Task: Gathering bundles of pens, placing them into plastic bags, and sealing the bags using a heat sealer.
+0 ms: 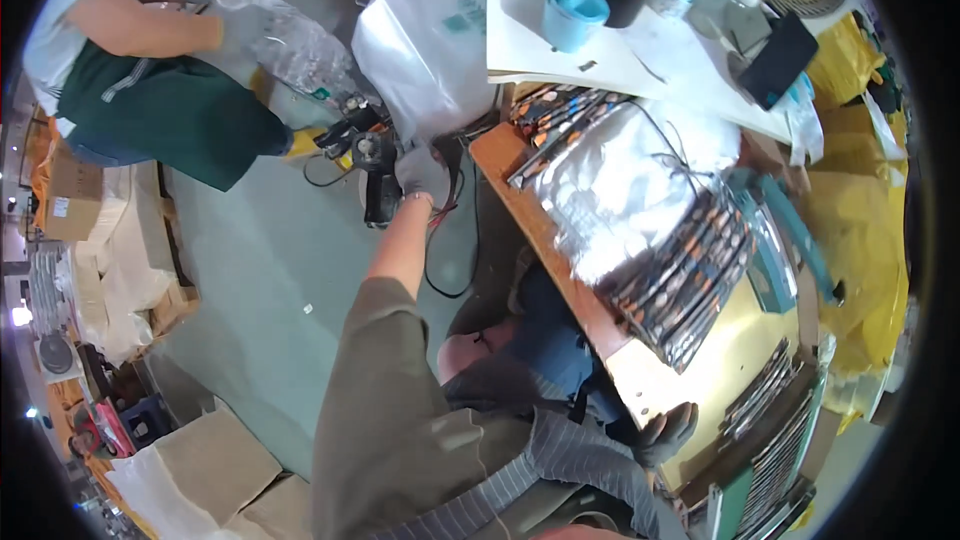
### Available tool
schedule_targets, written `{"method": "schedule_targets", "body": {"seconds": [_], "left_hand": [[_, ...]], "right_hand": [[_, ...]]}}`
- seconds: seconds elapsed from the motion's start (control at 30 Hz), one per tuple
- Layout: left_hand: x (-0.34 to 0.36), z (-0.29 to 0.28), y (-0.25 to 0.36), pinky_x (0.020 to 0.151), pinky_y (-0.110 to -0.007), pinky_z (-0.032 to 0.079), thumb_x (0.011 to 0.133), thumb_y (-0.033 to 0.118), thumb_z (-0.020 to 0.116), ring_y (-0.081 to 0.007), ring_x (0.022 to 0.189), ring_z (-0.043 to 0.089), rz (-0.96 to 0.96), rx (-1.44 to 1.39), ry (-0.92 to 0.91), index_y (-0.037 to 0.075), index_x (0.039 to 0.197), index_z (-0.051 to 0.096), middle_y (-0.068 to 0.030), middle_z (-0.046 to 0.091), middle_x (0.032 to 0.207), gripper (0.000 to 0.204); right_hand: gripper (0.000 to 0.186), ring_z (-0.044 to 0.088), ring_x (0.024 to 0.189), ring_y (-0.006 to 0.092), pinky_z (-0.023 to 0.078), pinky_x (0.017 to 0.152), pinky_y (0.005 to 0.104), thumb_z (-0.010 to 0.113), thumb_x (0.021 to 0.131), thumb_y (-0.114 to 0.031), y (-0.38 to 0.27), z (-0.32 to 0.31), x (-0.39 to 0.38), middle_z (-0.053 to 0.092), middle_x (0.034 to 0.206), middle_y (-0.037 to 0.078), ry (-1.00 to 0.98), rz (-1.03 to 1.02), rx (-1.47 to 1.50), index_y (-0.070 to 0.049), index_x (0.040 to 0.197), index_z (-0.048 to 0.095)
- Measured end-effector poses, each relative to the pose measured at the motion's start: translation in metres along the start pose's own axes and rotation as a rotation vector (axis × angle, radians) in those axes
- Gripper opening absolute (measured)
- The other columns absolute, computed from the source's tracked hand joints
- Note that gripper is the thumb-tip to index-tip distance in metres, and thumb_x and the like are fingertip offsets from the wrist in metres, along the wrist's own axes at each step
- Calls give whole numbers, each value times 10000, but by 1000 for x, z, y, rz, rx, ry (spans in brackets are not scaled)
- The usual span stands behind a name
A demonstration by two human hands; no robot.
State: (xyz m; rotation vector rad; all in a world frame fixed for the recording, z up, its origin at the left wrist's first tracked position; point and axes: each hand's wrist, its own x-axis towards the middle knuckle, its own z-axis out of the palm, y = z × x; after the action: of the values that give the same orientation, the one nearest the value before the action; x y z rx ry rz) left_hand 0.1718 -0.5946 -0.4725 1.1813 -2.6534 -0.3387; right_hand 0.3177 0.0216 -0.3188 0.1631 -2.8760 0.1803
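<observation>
My left hand (422, 176), in a grey glove, reaches far forward at the end of my outstretched arm. Its fingers are closed at the narrow lower end of a large white plastic bag (425, 50). Right beside that hand sits a black device (380, 165) with cables; its kind is unclear. My right hand (667, 435), in a dark glove, rests at the table's near edge with its fingers apart and nothing in them. On the table (640, 380) lie a silvery foil sheet (625, 190) and a stack of dark patterned folded pieces (685, 275).
Across from me a person in a green apron (170, 115) handles a clear plastic bag (300, 50). A white shelf (640, 70) with blue tape rolls (576, 12) overhangs the table's far end. Cables (450, 290) trail on the floor. Cardboard boxes (215, 465) stand at left.
</observation>
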Motion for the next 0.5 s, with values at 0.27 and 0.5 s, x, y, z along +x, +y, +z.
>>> {"method": "schedule_targets", "body": {"seconds": [0.27, 0.5], "left_hand": [[80, 4, 0, 718, -456, 511, 780, 230, 561, -345, 853, 655, 153, 308, -525, 40, 924, 630, -198, 657, 920, 249], [146, 114, -64, 846, -444, 491, 791, 444, 565, -322, 1061, 605, 13, 140, -626, 38, 1139, 613, -191, 625, 1126, 537]], "right_hand": [[644, 401, 1209, 446, 328, 1005, 507, 378, 903, -439, -9, -3, 12, 392, 1335, 282, -69, 26, -91, 37, 1338, 383], [629, 424, 1179, 453, 343, 981, 512, 313, 934, -426, 34, 8, 3, 392, 1331, 296, -67, -303, -238, 49, 1341, 376]]}}
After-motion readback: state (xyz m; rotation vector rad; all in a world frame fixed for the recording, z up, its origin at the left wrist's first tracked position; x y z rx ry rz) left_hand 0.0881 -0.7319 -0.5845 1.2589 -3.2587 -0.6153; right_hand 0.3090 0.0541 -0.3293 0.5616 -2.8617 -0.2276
